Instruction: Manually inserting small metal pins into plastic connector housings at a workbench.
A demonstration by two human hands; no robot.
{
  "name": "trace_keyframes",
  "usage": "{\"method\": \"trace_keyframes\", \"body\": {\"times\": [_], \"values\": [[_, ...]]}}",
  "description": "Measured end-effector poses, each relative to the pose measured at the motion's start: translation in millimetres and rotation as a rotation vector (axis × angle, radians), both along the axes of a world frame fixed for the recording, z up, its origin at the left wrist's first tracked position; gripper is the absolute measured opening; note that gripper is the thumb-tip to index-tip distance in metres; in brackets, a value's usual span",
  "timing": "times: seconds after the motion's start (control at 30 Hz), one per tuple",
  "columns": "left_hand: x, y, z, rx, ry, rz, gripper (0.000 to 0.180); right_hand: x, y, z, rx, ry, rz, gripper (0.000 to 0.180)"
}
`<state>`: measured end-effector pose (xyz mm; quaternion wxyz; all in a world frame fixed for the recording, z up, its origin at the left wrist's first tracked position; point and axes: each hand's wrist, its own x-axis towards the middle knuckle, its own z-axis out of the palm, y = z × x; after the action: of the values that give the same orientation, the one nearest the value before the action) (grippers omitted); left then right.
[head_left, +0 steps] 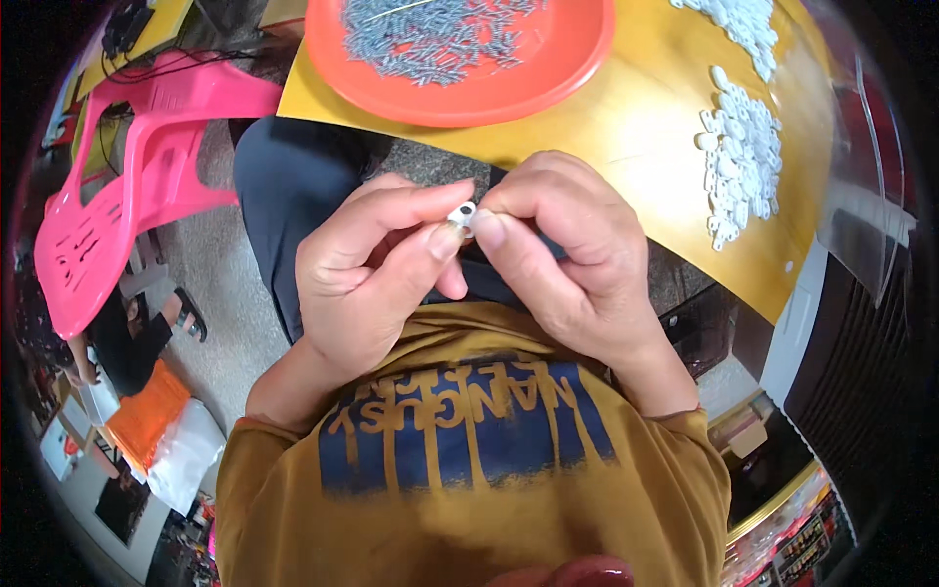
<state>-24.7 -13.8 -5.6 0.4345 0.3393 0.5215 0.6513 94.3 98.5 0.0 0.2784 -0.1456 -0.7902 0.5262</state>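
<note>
I am observing both hands raised close to the chest, at the centre of the head view. The left hand and the right hand are meeting fingertip to fingertip, and their grip is narrow: thumbs and forefingers are pinching one small white plastic piece between them. Whether a metal pin is already seated in it, I cannot tell; the fingers are covering most of it.

As to progress, I am judging the work to be well short of finished. The orange tray at 12 o'clock is carrying a large heap of small grey metal pins, and a pile of white plastic pieces is lying at 2 o'clock on the yellow desk, with a second white heap at 1 o'clock near the rim. I am seeing no separate lot of finished pieces, so the completed count cannot be assessed.

Surroundings: a pink plastic chair is standing at 9 to 10 o'clock, well apart from the hands, with cables trailing above it. An orange bag and a white one are lying on the floor at 8 o'clock. A clear plastic sheet is curling at 3 o'clock. Nothing is obstructing the path between hands, tray and piles.
</note>
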Motion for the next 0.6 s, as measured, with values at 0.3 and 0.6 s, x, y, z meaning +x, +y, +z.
{"method": "trace_keyframes", "body": {"times": [0.3,0.6], "values": [[15,19,1,-0.106,-0.299,0.026,0.021,13,13,-8,0.043,0.021,-0.084,0.004],[23,38,4,-0.172,-0.426,0.045,0.021,38,26,-7,0.223,-0.022,-0.249,0.012]]}}
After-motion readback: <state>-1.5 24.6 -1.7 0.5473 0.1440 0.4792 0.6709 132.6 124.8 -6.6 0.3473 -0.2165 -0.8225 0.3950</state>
